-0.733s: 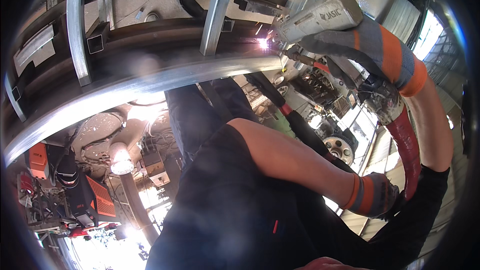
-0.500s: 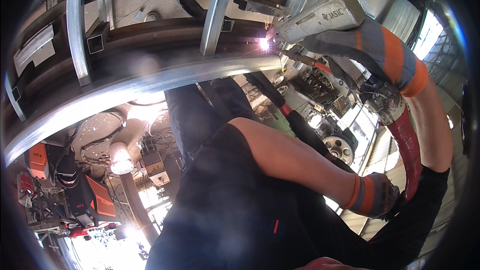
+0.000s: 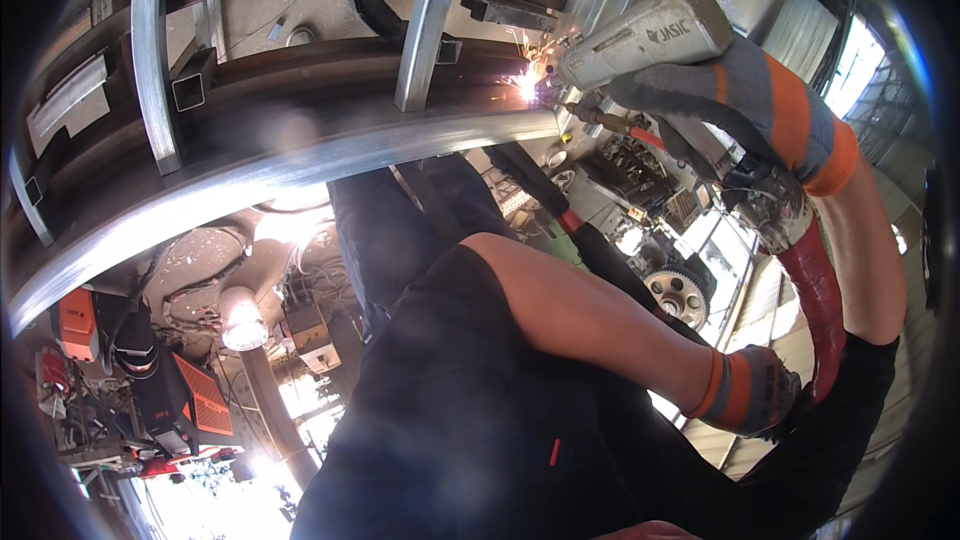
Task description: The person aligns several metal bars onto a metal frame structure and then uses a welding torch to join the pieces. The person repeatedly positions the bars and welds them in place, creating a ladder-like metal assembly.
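My right hand [image 3: 680, 90], in a grey glove with an orange-striped cuff, is closed around a pale grey, boxy handheld welding gun [image 3: 645, 35]. A thin tube with a brass-coloured fitting [image 3: 600, 118] runs beneath the gun to its tip. The tip meets a dark steel beam [image 3: 330, 90], where a bright spot throws sparks [image 3: 528, 82]. A red-sheathed cable [image 3: 815, 295] hangs from the gun's rear. My left hand [image 3: 755, 390], in a matching glove, is curled beside the cable's lower end and my right black sleeve; its fingertips and what they grip are hidden.
Shiny upright square tubes [image 3: 430, 30] and a long bright rail [image 3: 300, 175] belong to the steel frame. Orange and black machines [image 3: 185, 395] stand lower left beside a round post [image 3: 270, 400]. A toothed wheel [image 3: 677, 295] and metal clutter lie behind my left forearm.
The sparks have grown into a larger orange spray rising above the bright spot. The gun and both hands stay almost where they were.
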Available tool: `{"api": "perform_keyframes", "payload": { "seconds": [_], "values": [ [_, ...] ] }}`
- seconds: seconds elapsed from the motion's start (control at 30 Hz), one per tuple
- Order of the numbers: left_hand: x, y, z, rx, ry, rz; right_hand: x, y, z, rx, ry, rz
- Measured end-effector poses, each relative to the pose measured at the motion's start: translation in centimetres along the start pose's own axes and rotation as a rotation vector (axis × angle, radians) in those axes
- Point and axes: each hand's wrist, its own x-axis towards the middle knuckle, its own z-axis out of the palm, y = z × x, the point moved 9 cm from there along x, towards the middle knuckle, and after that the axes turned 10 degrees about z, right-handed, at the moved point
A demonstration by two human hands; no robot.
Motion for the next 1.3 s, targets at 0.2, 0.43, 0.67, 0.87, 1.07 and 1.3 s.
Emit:
{"api": "perform_keyframes", "payload": {
  "seconds": [0.2,0.43,0.67,0.87,1.07,1.3],
  "values": [
    [0.2,-0.1,-0.3,-0.028,0.006,-0.005,-0.4,0.1,0.1,-0.063,-0.002,0.105],
    [0.3,0.0,0.2,-0.029,-0.001,-0.025,-0.9,0.4,0.0,0.102,0.041,0.188],
    [0.4,0.1,0.1,-0.032,0.040,-0.018,-1.4,1.1,-0.2,0.197,0.028,0.215],
    [0.6,0.1,0.4,-0.052,0.045,-0.027,-1.8,0.4,-0.2,0.210,0.005,0.129],
    [0.8,0.2,0.5,-0.076,0.044,-0.022,-2.2,-0.9,-0.1,-0.025,0.032,-0.014],
    [0.8,0.6,0.1,-0.014,0.114,-0.005,-2.6,0.8,0.1,0.225,0.030,0.178]
  ]
}}
